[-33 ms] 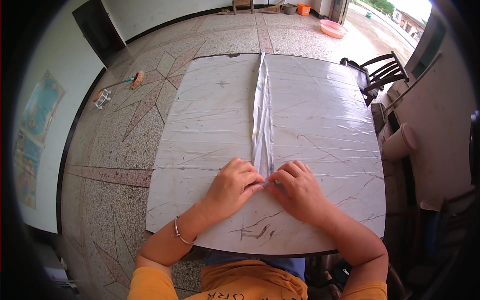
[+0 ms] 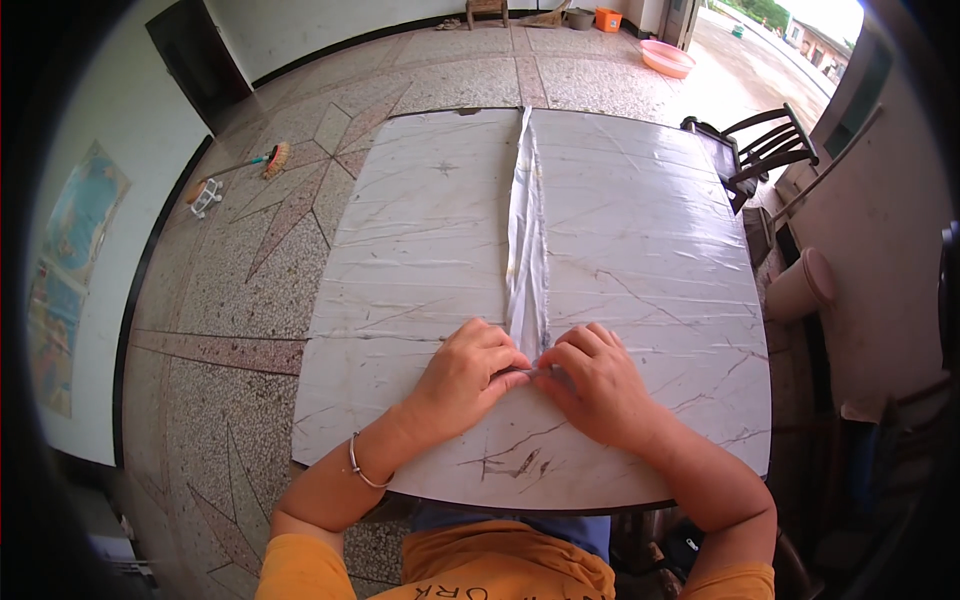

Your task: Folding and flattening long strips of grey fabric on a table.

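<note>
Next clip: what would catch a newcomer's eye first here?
A long, narrow folded strip of pale cloth runs down the middle of a marble-patterned table. At its near end the left hand and right hand pinch it together. A pink basin sits on the terrazzo floor far beyond, and a dark wooden chair stands at the table's right.

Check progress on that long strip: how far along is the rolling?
Done: little; the white strip lies stretched across most of the marble-patterned table. In hand: left hand and right hand pinch its near end together. Left: nearly the whole length.
</note>
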The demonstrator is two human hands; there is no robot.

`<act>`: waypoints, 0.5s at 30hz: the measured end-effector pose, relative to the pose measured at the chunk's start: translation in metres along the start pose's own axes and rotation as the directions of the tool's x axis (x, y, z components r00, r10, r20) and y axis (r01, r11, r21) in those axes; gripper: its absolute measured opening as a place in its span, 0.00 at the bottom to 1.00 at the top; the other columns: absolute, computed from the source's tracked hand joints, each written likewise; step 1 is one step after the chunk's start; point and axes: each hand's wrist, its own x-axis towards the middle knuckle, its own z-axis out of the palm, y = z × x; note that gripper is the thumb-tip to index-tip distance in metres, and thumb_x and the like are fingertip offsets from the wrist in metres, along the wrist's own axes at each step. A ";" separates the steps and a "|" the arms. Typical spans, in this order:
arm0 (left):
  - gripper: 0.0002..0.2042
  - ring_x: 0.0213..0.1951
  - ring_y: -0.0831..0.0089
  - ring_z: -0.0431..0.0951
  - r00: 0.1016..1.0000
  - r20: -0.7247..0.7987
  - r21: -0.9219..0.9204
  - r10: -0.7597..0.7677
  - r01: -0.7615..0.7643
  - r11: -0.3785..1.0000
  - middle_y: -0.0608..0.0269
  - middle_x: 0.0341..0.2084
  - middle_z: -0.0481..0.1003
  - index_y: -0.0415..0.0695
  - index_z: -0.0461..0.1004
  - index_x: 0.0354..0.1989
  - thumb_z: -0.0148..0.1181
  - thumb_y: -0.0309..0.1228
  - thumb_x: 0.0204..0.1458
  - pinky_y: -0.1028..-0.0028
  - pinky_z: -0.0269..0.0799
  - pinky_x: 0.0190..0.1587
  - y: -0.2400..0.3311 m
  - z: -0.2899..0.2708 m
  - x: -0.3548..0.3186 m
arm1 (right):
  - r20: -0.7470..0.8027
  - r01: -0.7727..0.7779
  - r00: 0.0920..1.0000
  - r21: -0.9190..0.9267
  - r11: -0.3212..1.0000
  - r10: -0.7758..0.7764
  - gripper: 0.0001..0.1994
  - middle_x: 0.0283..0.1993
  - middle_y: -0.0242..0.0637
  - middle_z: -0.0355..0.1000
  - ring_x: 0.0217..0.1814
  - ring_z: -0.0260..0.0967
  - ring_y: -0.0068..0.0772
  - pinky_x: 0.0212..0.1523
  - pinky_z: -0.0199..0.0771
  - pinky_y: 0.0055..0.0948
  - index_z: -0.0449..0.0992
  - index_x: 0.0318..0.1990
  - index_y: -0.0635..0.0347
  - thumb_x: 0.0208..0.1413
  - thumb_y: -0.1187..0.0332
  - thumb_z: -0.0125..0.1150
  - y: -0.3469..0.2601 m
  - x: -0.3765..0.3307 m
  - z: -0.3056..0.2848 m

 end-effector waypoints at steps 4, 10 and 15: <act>0.06 0.42 0.61 0.72 0.995 0.090 -0.059 -0.051 0.056 0.997 0.62 0.33 0.76 0.43 0.80 0.33 0.70 0.26 0.46 0.65 0.71 0.47 0.005 -0.003 0.000 | 0.035 0.020 0.999 -0.023 1.000 -0.019 0.04 0.37 0.33 0.70 0.43 0.66 0.40 0.45 0.63 0.35 0.76 0.33 0.55 0.52 0.68 0.66 -0.004 -0.002 -0.002; 0.06 0.40 0.61 0.73 0.999 -0.045 0.006 0.029 -0.029 1.000 0.61 0.32 0.76 0.42 0.80 0.32 0.70 0.26 0.46 0.65 0.71 0.45 0.007 0.001 -0.003 | 0.042 -0.041 0.998 -0.030 0.999 0.042 0.05 0.37 0.33 0.70 0.43 0.66 0.40 0.45 0.63 0.36 0.77 0.33 0.55 0.51 0.68 0.66 -0.004 0.001 -0.002; 0.07 0.39 0.61 0.73 0.997 -0.068 0.055 0.044 -0.041 0.998 0.61 0.32 0.76 0.43 0.80 0.32 0.70 0.25 0.44 0.65 0.72 0.44 0.006 0.004 -0.002 | -0.024 -0.024 0.999 -0.006 1.000 0.024 0.07 0.39 0.33 0.70 0.46 0.66 0.40 0.46 0.63 0.37 0.77 0.35 0.54 0.49 0.69 0.68 -0.003 0.000 -0.001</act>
